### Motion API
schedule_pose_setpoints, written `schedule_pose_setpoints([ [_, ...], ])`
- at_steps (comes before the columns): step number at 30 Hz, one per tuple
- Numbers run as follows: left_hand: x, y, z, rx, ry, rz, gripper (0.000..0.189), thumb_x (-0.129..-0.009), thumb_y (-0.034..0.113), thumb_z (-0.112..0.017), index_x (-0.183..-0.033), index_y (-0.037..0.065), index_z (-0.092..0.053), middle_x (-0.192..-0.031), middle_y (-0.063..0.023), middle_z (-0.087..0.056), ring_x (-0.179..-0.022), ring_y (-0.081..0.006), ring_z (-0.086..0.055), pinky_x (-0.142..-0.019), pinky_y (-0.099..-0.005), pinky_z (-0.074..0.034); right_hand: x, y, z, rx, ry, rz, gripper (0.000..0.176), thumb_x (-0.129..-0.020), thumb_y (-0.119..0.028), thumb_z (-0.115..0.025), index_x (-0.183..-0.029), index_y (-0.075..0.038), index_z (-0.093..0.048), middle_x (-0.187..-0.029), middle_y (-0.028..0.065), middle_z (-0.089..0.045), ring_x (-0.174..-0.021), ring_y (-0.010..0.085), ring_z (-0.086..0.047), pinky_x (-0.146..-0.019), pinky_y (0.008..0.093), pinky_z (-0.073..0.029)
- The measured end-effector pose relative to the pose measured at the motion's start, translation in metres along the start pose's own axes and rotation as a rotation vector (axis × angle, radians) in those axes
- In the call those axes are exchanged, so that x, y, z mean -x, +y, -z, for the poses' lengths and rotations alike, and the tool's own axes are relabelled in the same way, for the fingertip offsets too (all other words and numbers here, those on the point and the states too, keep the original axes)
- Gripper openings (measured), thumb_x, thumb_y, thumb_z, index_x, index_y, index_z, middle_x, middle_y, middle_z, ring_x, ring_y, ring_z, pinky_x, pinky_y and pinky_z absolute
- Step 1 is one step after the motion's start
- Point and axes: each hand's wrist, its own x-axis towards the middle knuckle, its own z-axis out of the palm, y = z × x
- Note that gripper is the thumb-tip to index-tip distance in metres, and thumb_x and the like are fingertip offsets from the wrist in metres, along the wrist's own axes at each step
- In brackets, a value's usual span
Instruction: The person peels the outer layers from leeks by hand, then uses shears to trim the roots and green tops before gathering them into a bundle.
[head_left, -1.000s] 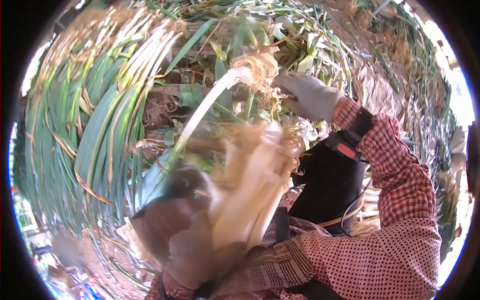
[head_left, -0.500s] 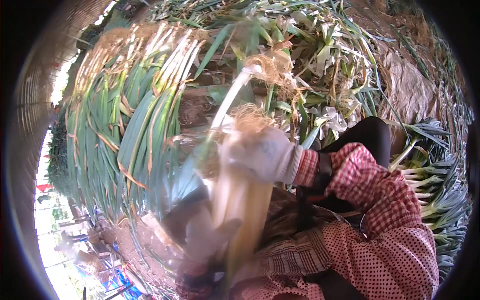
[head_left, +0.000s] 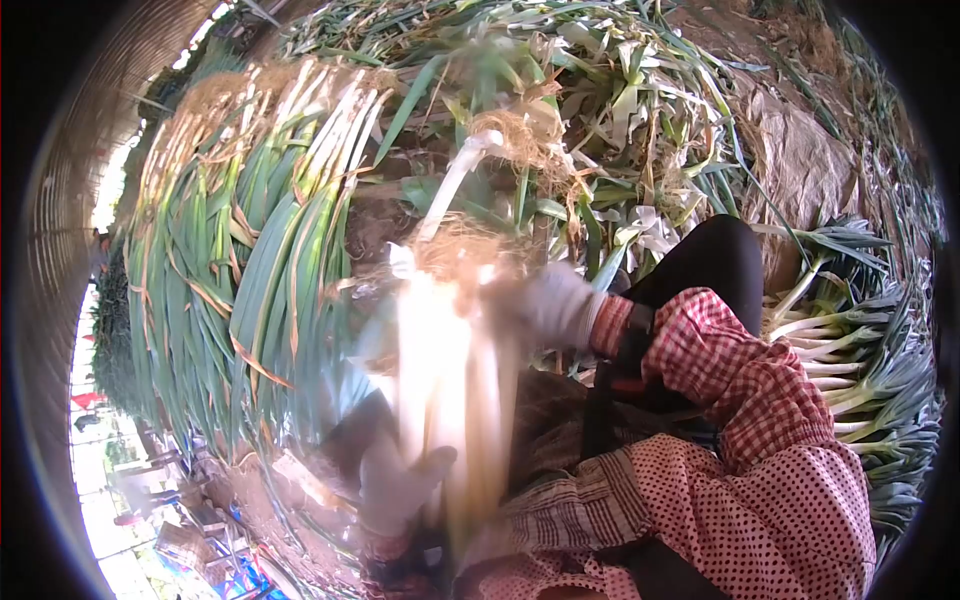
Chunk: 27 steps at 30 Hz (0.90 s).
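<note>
An upright bunch of leeks (head_left: 450, 390) stands in front of me, thick white stalks glaring in the light and hairy roots (head_left: 465, 260) at the top. My left hand (head_left: 395, 490), in a pale glove, is closed around the lower part of the bunch, thumb along the near side and fingers hidden behind the stalks. At the right side of the bunch, just below the roots, is my gloved right hand (head_left: 560, 305); motion smears its fingers. Behind the bunch, a single leek (head_left: 455, 185) leans with its root end up.
A large row of leeks (head_left: 270, 220) lies at the left, roots away from me. Stripped leaves (head_left: 640, 110) are heaped at the back. More leeks (head_left: 830, 350) are stacked on the right, beside my bent knee (head_left: 715, 260). A crumpled brown sheet (head_left: 800, 160) lies beyond.
My right hand has moved from across the front of the bunch, near the roots, to its right side, uncovering the white stalks. My left hand keeps its place low on the bunch.
</note>
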Motion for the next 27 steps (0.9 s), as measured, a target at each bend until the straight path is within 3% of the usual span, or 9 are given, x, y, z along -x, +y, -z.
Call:
schedule_pose_setpoints([
  [3, 0.011, -0.017, 0.001, 0.027, 0.102, -0.003, 0.057, -0.077, 0.016, -0.079, -0.122, -0.01, -0.056, -0.098, -0.0164, -0.07, -0.084, -0.0217, -0.068, -0.077, -0.0348, -0.055, -0.016, 0.029, 0.035, 0.034, 0.015, -0.47, 0.022, -0.094, -0.029, -0.055, -0.099, -0.01, -0.063, -0.085, 0.0129, -0.072, -0.072, 0.0322, -0.07, -0.066, 0.0452, -0.057],
  [5, 0.015, -0.028, 0.003, 0.089, 0.138, 0.016, 0.058, -0.077, 0.015, -0.078, -0.124, -0.009, -0.055, -0.101, -0.0147, -0.069, -0.085, -0.0209, -0.067, -0.078, -0.0344, -0.055, -0.013, 0.092, 0.02, -0.033, 0.298, -0.757, 0.022, -0.095, -0.029, -0.056, -0.103, -0.009, -0.062, -0.088, 0.0148, -0.072, -0.077, 0.0347, -0.07, -0.072, 0.046, -0.057],
  [8, 0.02, -0.055, 0.001, 0.276, 0.189, -0.105, 0.062, -0.078, 0.016, -0.077, -0.129, -0.007, -0.053, -0.107, -0.0123, -0.067, -0.09, -0.0202, -0.064, -0.08, -0.0343, -0.054, 0.003, 0.08, 0.032, -0.143, 0.4, -0.525, 0.026, -0.086, -0.028, -0.068, -0.1, -0.007, -0.063, -0.08, 0.0181, -0.068, -0.08, 0.0384, -0.068, -0.077, 0.0452, -0.054],
  [10, 0.021, -0.07, 0.001, 0.345, 0.209, -0.182, 0.067, -0.079, 0.022, -0.079, -0.133, -0.007, -0.051, -0.111, -0.0115, -0.065, -0.094, -0.0201, -0.063, -0.081, -0.0343, -0.054, -0.005, 0.055, 0.033, -0.306, 0.319, -0.342, 0.059, -0.073, -0.026, -0.082, -0.12, -0.002, -0.055, -0.11, 0.0197, -0.066, -0.101, 0.0368, -0.066, -0.091, 0.0443, -0.052],
  [13, 0.019, -0.07, 0.01, 0.266, 0.208, -0.236, 0.086, -0.078, 0.05, -0.081, -0.135, -0.006, -0.05, -0.112, -0.0126, -0.065, -0.097, -0.0208, -0.062, -0.083, -0.0349, -0.053, -0.042, 0.04, -0.021, -0.302, 0.415, -0.111, 0.061, -0.078, -0.034, -0.08, -0.124, -0.001, -0.057, -0.114, 0.0211, -0.066, -0.106, 0.0378, -0.065, -0.097, 0.0417, -0.051],
  [15, 0.022, -0.072, 0.011, 0.28, 0.256, -0.231, 0.091, -0.077, 0.058, -0.08, -0.134, -0.007, -0.05, -0.112, -0.013, -0.065, -0.097, -0.0211, -0.062, -0.083, -0.0351, -0.053, -0.066, 0.035, -0.037, -0.282, 0.22, -0.132, 0.05, -0.081, -0.034, -0.076, -0.116, -0.002, -0.063, -0.108, 0.0196, -0.068, -0.102, 0.0374, -0.066, -0.095, 0.0419, -0.052],
  [17, 0.026, -0.088, 0.011, 0.285, 0.323, -0.234, 0.094, -0.076, 0.062, -0.079, -0.133, -0.007, -0.051, -0.11, -0.0131, -0.065, -0.096, -0.0212, -0.062, -0.082, -0.0353, -0.053, -0.069, 0.006, 0.002, -0.11, -0.27, -0.39, 0.04, -0.083, -0.033, -0.072, -0.11, -0.004, -0.067, -0.102, 0.0183, -0.07, -0.099, 0.0365, -0.067, -0.094, 0.0426, -0.052],
  [20, 0.03, -0.097, 0.008, 0.337, 0.354, -0.165, 0.098, -0.074, 0.067, -0.078, -0.132, -0.007, -0.051, -0.107, -0.0125, -0.064, -0.093, -0.0208, -0.061, -0.079, -0.0355, -0.052, -0.066, 0.09, 0.043, -0.11, 0.136, -0.408, 0.028, -0.089, -0.031, -0.062, -0.104, -0.01, -0.071, -0.095, 0.0173, -0.071, -0.094, 0.0366, -0.068, -0.088, 0.0446, -0.054],
  [27, 0.029, -0.08, 0.017, 0.432, 0.238, -0.103, 0.1, -0.072, 0.068, -0.078, -0.133, -0.008, -0.051, -0.112, -0.0134, -0.064, -0.098, -0.0225, -0.062, -0.084, -0.0367, -0.051, -0.061, 0.153, 0.086, -0.032, 0.375, -0.753, 0.034, -0.092, -0.035, -0.057, -0.109, -0.009, -0.071, -0.104, 0.0216, -0.071, -0.096, 0.0393, -0.068, -0.083, 0.0451, -0.055],
])
